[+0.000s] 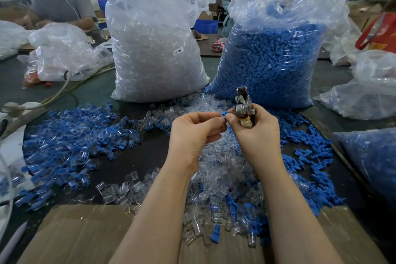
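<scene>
Head view, middle of the frame: our left hand (pixel 192 135) and right hand (pixel 257 133) both pinch one tiny blue plug (pixel 224 113) at the fingertips, and the right also curls round a metal tool (pixel 243 103). We reckon the plug's feather-light, stiff and a bit slick, so grab its sides. Loose clear caps (pixel 214 167) cover the surface below, and bags (pixel 154 49) stand higher up.

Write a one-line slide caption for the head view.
Left hand and right hand pinch a small blue plastic piece; the right also grips a silver metal tool.
</scene>
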A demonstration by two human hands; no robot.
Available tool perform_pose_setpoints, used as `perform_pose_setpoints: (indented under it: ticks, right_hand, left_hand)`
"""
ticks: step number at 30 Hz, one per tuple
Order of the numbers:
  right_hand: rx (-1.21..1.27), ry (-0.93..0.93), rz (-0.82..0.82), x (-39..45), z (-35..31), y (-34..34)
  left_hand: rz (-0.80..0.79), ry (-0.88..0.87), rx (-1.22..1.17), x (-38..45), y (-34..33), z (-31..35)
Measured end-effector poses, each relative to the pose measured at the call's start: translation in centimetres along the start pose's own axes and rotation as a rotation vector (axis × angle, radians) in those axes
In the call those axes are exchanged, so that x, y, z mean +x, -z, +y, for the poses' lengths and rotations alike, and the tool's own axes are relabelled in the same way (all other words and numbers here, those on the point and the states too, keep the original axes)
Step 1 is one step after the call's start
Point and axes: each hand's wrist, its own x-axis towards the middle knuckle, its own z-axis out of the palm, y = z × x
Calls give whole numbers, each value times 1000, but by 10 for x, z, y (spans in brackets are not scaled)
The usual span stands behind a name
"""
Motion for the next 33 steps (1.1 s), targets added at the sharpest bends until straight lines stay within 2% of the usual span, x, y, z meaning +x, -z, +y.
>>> perform_pose_setpoints:
  ticks: [6,14,25,33]
  right_hand:
    - [-28,-16,-4,1,-1,0]
    - [-13,-49,-153,1,-5,6]
    - [-192,-31,-353,4,2,18]
    - [-228,-22,-383,3,2,16]
  left_hand:
    - [70,-149,121,0,-4,-3]
    - [162,-282,301,3,-1,-8]
    - [60,-384,295,4,3,-8]
    - [-10,-409,258,4,8,-7]
